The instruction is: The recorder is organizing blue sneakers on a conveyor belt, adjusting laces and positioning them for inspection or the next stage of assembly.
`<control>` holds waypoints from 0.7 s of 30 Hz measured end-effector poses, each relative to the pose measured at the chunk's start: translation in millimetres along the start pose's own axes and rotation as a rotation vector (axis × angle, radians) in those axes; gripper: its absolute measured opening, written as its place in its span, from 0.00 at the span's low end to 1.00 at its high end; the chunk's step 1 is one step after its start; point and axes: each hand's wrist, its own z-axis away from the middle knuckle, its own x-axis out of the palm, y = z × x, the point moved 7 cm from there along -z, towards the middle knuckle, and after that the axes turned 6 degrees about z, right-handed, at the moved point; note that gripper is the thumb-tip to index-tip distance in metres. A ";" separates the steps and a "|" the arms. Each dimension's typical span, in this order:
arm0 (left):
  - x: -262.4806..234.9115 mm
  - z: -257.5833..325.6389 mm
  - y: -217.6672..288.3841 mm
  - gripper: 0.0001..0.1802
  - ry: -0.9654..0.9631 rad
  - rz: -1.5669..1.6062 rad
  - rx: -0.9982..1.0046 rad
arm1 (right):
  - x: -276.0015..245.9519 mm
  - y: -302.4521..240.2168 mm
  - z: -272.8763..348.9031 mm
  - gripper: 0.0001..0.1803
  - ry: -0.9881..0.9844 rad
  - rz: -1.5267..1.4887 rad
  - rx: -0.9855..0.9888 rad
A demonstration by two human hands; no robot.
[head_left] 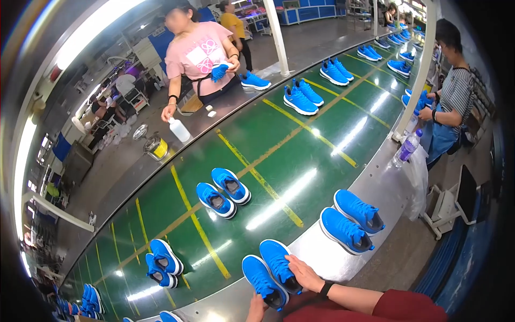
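A pair of blue sneakers with white soles stands side by side at the bench's near edge, toes pointing away from me. My left hand [257,309], partly cut off by the lower edge, has its fingers closed at the heel of the left sneaker [260,277]. Against the outer side of the right sneaker [276,257] lies my right hand [306,274], its fingers stretched out flat. A dark band circles my right wrist. To the right, another blue pair [346,228] rests on the metal ledge [316,263], toes toward the upper left.
Beyond the ledge, a green belt with yellow lines [161,214] carries several blue pairs, one in the middle [222,193]. Across it, a person in pink [201,56] holds a shoe and touches a white bottle [179,130] near a tin [156,147]. At right stand a post, a bottle [409,147] and a striped-shirted co-worker [456,91].
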 end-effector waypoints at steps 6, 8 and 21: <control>76.9 -6.0 -34.8 0.33 -0.398 0.393 -0.073 | -36.9 20.9 27.0 0.29 0.164 -0.064 0.168; 95.4 -9.7 -34.8 0.39 -0.501 0.281 -0.032 | -55.7 28.9 31.9 0.29 0.237 -0.050 0.175; -153.0 -13.3 -23.3 0.30 0.503 -0.325 0.648 | -31.3 -125.1 28.0 0.10 0.573 0.402 -0.246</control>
